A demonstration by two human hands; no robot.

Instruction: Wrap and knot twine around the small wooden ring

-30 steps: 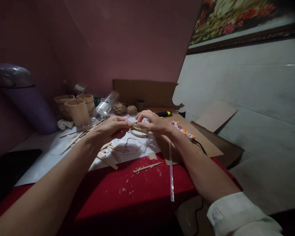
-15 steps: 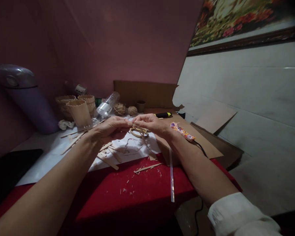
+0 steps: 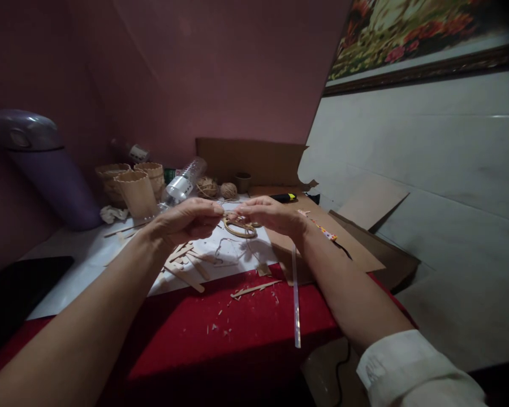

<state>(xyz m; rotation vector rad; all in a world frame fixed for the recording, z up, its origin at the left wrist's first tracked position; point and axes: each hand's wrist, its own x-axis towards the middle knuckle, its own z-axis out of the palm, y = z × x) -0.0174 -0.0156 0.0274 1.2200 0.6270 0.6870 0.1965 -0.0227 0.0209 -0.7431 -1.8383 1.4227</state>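
Over the white paper, my left hand (image 3: 193, 217) is closed in a pinch on a thin strand of twine (image 3: 229, 213). A short way to its right, my right hand (image 3: 271, 216) pinches the same strand, its fingers bent over it. The strand spans the small gap between the fingertips; its ends are hard to make out. Just below lies a golden-brown ring (image 3: 241, 230) on the paper, partly covered by the fingers. Behind the hands sit two twine balls, a larger one (image 3: 207, 187) and a smaller one (image 3: 228, 191).
Several wooden craft sticks (image 3: 184, 265) lie left of centre. Stick-sided cups (image 3: 136, 195), a plastic bottle (image 3: 182, 183) and a purple flask (image 3: 55, 169) stand or lie at left. A patterned glue gun (image 3: 322, 229), clear glue stick (image 3: 296, 305) and cutter (image 3: 285, 198) are at right.
My hands have drawn slightly apart, the right one shifting right over the glue gun. Loose twine that hung below the fingers no longer shows there.
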